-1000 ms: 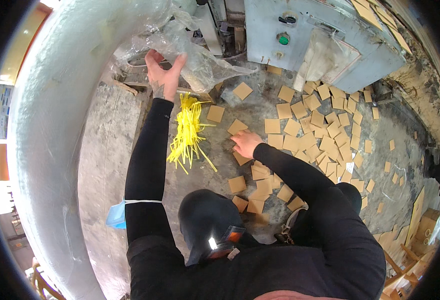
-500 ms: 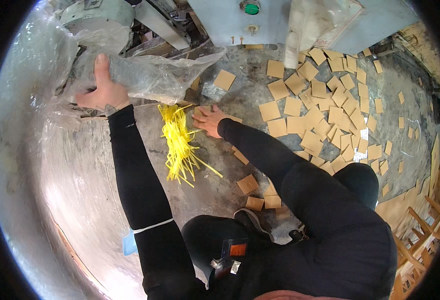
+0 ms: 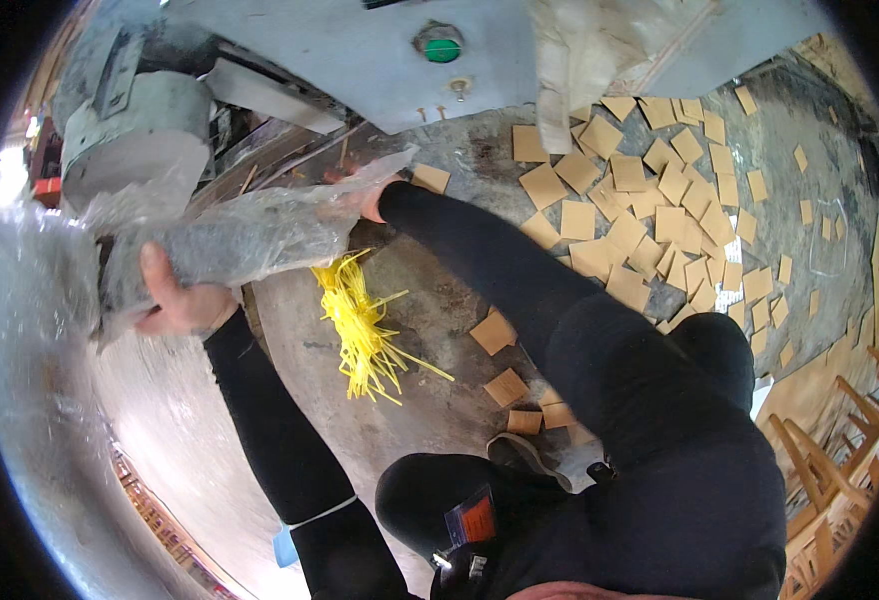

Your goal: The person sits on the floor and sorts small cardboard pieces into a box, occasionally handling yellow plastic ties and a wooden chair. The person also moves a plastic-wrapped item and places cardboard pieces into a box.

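Note:
My left hand (image 3: 192,306) rests against a crumpled sheet of clear plastic film (image 3: 250,240), thumb raised apart from the fingers; the fingertips are partly hidden. At the film's right end is my right hand (image 3: 362,203), blurred and partly covered by the film, so its grip does not show. A bundle of thin yellow plastic strips (image 3: 360,325) lies on the floor just below it. Close to the right wrist lies a square cardboard piece (image 3: 431,179).
Many brown cardboard squares (image 3: 628,235) are scattered over the floor on the right. A pale blue metal cabinet (image 3: 380,80) with a green button stands ahead. A grey cylindrical housing (image 3: 138,140) is at the far left. Wooden chairs (image 3: 810,460) stand at lower right.
My right hand has left the cardboard on the floor and moved forward and left to the film's end. The left hand has stayed at the film. The view has shifted left.

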Tool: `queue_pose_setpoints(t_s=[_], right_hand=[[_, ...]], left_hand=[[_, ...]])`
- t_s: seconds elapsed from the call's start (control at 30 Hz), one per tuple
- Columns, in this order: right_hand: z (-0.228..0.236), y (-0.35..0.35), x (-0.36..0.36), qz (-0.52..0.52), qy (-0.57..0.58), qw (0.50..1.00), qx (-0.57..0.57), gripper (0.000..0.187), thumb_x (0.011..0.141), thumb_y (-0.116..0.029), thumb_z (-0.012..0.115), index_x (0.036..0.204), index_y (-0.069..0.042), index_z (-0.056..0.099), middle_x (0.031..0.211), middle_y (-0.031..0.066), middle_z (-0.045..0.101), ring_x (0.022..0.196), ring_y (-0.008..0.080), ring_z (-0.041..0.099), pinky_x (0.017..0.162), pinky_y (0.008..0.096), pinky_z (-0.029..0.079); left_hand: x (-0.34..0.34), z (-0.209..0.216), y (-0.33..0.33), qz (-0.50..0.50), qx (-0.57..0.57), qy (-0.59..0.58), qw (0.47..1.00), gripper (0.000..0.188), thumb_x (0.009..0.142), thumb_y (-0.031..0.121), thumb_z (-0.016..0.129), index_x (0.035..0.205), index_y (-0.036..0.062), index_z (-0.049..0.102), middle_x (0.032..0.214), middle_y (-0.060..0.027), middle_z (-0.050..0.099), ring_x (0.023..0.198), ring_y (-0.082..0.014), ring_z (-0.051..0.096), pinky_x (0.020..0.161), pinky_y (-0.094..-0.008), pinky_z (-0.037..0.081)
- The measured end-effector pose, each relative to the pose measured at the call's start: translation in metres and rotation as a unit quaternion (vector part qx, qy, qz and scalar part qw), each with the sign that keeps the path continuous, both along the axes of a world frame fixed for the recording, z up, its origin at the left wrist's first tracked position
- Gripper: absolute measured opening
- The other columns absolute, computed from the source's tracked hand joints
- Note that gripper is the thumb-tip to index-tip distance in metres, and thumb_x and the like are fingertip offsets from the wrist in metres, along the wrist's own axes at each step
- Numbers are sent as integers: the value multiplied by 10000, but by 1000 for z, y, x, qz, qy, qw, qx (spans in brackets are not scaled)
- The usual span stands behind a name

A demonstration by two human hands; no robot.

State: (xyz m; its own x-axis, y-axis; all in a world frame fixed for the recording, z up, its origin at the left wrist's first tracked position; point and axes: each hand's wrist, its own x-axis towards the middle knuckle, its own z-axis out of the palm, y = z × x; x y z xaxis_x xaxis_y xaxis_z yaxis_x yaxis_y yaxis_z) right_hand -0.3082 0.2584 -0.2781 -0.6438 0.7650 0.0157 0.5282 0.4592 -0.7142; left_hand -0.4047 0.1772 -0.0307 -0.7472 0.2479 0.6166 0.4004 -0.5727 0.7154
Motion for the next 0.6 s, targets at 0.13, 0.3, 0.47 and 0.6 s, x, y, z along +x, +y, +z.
queue_pose_setpoints(t_s=[0.13,0.3,0.47,0.6], right_hand=[[3,5,23,136,-186,973,25,269,743,-160,667,1005,-148,724,1114,60,679,1187,258,544,1027,524,317],[22,15,93,247,-343,906,13,281,724,-140,665,1006,-143,666,1114,60,651,1107,280,573,922,564,380],[17,25,7,138,-82,985,64,465,877,-162,490,1342,-190,488,1317,82,546,1297,265,426,1063,602,269],[-14,14,-40,150,-71,985,48,469,879,-156,473,1346,-192,488,1317,83,542,1301,266,414,1068,612,255]], left_hand=[[3,-1,3,-8,45,32,998,570,665,135,778,1066,-129,470,1017,-260,576,823,-282,626,665,-421,563],[8,-2,3,-2,24,-17,1000,550,665,127,765,1079,-119,499,1019,-240,584,855,-284,620,700,-422,549],[2,1,3,-1,43,35,998,696,612,143,783,1167,-107,446,1077,-264,557,872,-327,620,732,-446,555],[-2,-1,0,-13,26,37,999,695,619,121,781,1189,-95,446,1108,-263,564,905,-300,625,770,-430,550]])
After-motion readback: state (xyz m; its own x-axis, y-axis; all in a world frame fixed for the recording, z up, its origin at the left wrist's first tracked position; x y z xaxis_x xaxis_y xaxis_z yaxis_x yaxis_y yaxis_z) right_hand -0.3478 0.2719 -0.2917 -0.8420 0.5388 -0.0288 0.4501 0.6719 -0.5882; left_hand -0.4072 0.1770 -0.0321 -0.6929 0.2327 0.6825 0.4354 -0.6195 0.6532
